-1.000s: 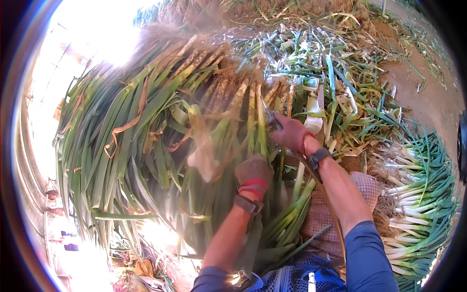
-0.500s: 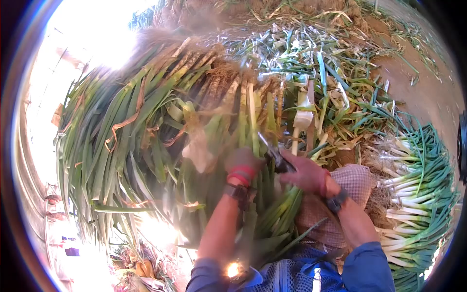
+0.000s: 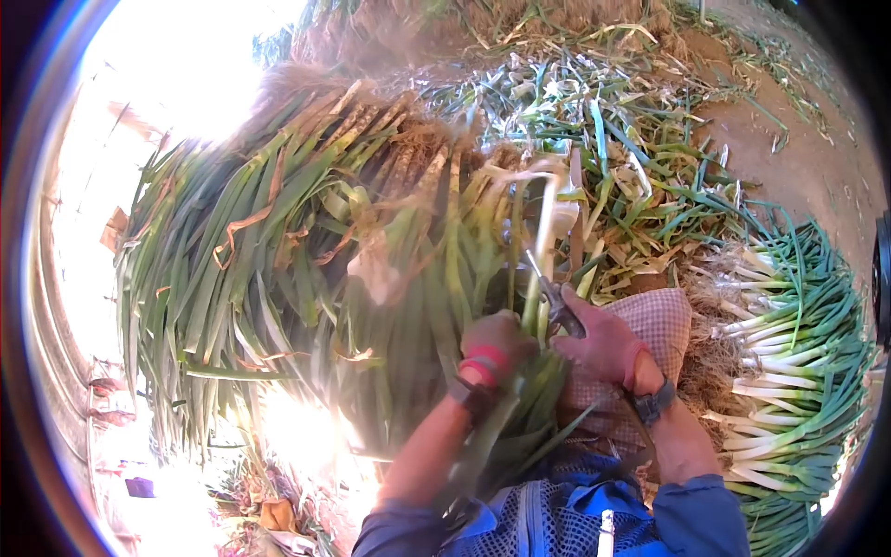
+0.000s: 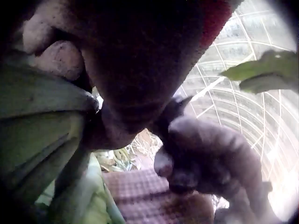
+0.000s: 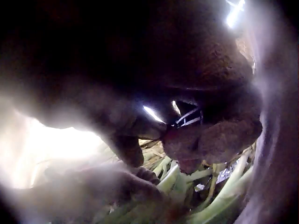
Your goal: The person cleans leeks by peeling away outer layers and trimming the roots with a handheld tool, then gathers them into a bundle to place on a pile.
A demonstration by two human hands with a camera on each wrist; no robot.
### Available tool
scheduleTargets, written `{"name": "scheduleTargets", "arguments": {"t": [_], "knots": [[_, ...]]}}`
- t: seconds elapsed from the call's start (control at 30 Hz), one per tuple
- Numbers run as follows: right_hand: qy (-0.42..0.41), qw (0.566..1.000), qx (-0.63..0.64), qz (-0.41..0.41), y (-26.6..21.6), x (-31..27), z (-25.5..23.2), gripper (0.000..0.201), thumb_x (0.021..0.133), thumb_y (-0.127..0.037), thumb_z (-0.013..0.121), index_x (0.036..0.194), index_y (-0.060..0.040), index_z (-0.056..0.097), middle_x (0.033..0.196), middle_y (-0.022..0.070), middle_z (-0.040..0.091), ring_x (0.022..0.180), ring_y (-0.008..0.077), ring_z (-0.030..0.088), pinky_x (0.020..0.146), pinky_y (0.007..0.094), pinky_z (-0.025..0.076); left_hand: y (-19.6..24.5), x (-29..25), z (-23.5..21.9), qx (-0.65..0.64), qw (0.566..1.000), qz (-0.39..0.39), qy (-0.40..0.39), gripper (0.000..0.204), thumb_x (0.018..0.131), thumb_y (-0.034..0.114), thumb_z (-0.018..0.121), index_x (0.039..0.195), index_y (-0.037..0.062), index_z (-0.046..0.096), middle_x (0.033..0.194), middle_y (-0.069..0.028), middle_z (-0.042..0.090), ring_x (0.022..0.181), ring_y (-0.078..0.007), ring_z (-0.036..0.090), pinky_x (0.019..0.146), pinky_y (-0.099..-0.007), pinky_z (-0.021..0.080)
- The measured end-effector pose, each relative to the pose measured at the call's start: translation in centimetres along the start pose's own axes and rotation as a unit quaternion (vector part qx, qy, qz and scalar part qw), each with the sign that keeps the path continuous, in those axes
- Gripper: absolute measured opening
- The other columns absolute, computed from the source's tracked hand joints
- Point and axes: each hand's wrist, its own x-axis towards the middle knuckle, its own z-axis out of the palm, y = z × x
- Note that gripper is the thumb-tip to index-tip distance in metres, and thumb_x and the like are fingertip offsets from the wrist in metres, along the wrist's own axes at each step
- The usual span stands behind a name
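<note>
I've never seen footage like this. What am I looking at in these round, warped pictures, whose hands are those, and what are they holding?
There is no machine here: a person wears three small cameras. The big round picture comes from one on the head, looking down at the work; the two dark, blurry ones come from the wrists, very close to each hand.

Both hands wear gloves. The left hand grips a green onion stalk pulled from a big heap of untrimmed green onions, with long leaves and rooty ends. The right hand holds a small dark cutting tool, perhaps shears, against that stalk.

On the person's right lies a row of cleaned green onions with white stems. Beyond the hands, cut leaves and trimmings litter the bare soil. A checked cloth lies under the right hand.
</note>
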Motion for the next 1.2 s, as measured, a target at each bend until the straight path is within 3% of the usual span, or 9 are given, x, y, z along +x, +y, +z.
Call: {"name": "scheduleTargets", "arguments": {"t": [0.07, 0.2, 0.3, 0.5, 0.67, 0.8, 0.87, 1.13, 1.2], "knots": [[0.062, 0.992, -0.021, -0.11, 1.5, 0.1, 0.1, 0.088, 0.091, -0.033, 0.076, 0.161, 0.0017, 0.036, 0.127, 0.0326, 0.067, 0.117, 0.0431, 0.068, 0.102, 0.042, 0.052, 0.8, -0.5, 2.0, 0.015, 0.999, 0.036, 0.03, 0.05, 0.077, 0.049, 0.082, 0.103, 0.0073, 0.077, 0.097, -0.0178, 0.078, 0.093, -0.0375, 0.076, 0.083, -0.0494, 0.06], [0.033, 0.996, 0.002, -0.081, 1.2, 0.0, -0.1, 0.087, 0.092, -0.033, 0.075, 0.161, 0.0011, 0.035, 0.127, 0.0317, 0.068, 0.117, 0.0432, 0.068, 0.1, 0.0424, 0.053, 2.4, -1.1, 3.5, 0.022, 0.996, 0.084, 0.032, 0.038, 0.083, 0.043, 0.079, 0.095, 0.0067, 0.075, 0.091, -0.0202, 0.077, 0.089, -0.0409, 0.076, 0.077, -0.0509, 0.059], [0.104, 0.993, -0.04, 0.025, 1.0, 1.8, -1.2, 0.089, 0.092, -0.036, 0.073, 0.162, 0.0015, 0.034, 0.127, 0.0314, 0.068, 0.118, 0.0432, 0.068, 0.101, 0.0437, 0.052, 3.8, -2.2, 4.2, 0.003, 0.992, 0.121, 0.017, 0.037, 0.086, 0.045, 0.075, 0.095, 0.0095, 0.076, 0.091, -0.0205, 0.076, 0.086, -0.0404, 0.075, 0.078, -0.0514, 0.059], [0.097, 0.994, -0.055, 0.008, 1.3, 4.0, 0.0, 0.091, 0.091, -0.04, 0.074, 0.161, 0.0024, 0.034, 0.122, 0.0308, 0.07, 0.113, 0.0431, 0.07, 0.097, 0.0433, 0.054, 1.1, -1.6, 2.1, -0.09, 0.98, 0.173, 0.038, 0.037, 0.088, 0.044, 0.073, 0.102, 0.0103, 0.078, 0.092, -0.0156, 0.077, 0.089, -0.0383, 0.075, 0.079, -0.0488, 0.058], [0.001, 0.998, -0.057, 0.009, 2.2, 4.7, 0.8, 0.091, 0.09, -0.044, 0.073, 0.161, -0.0011, 0.036, 0.121, 0.0291, 0.071, 0.113, 0.0432, 0.07, 0.097, 0.0446, 0.054, -2.4, 1.5, -0.3, -0.122, 0.982, 0.125, 0.071, 0.036, 0.091, 0.039, 0.071, 0.108, 0.0082, 0.078, 0.099, -0.0165, 0.077, 0.094, -0.0379, 0.074, 0.083, -0.0479, 0.058], [0.01, 0.995, -0.096, -0.024, 2.5, 5.6, 1.6, 0.086, 0.089, -0.043, 0.072, 0.159, -0.0045, 0.04, 0.118, 0.0286, 0.072, 0.113, 0.0435, 0.07, 0.097, 0.0463, 0.054, -3.0, 4.7, 1.8, -0.116, 0.982, 0.113, 0.097, 0.04, 0.091, 0.031, 0.07, 0.119, 0.0036, 0.073, 0.111, -0.024, 0.074, 0.105, -0.0413, 0.071, 0.092, -0.048, 0.056], [-0.086, 0.99, -0.103, 0.047, 0.7, 6.4, 0.2, 0.074, 0.089, -0.041, 0.071, 0.151, -0.0063, 0.049, 0.117, 0.0279, 0.072, 0.11, 0.0437, 0.07, 0.096, 0.0473, 0.054, -2.4, 6.1, 2.5, -0.133, 0.981, 0.105, 0.092, 0.038, 0.092, 0.027, 0.065, 0.121, 0.0036, 0.071, 0.114, -0.0252, 0.073, 0.108, -0.0436, 0.07, 0.095, -0.0502, 0.054], [-0.022, 0.991, -0.126, 0.028, 2.4, 14.6, -0.8, 0.051, 0.089, -0.028, 0.072, 0.133, -0.0055, 0.058, 0.113, 0.0265, 0.073, 0.106, 0.0441, 0.071, 0.095, 0.0484, 0.054, -4.2, 12.1, 7.2, -0.212, 0.972, 0.007, 0.1, 0.043, 0.09, 0.021, 0.064, 0.129, 0.0033, 0.067, 0.12, -0.0302, 0.07, 0.112, -0.0465, 0.068, 0.098, -0.0508, 0.053], [0.039, 0.988, -0.147, -0.001, 2.4, 17.3, -1.4, 0.051, 0.089, -0.028, 0.073, 0.134, -0.0061, 0.058, 0.115, 0.0268, 0.073, 0.108, 0.0439, 0.071, 0.096, 0.0488, 0.054, -4.8, 13.5, 7.8, -0.171, 0.984, -0.026, 0.03, 0.04, 0.09, 0.02, 0.062, 0.128, 0.005, 0.066, 0.12, -0.0296, 0.071, 0.111, -0.0462, 0.069, 0.097, -0.0507, 0.054]]}}
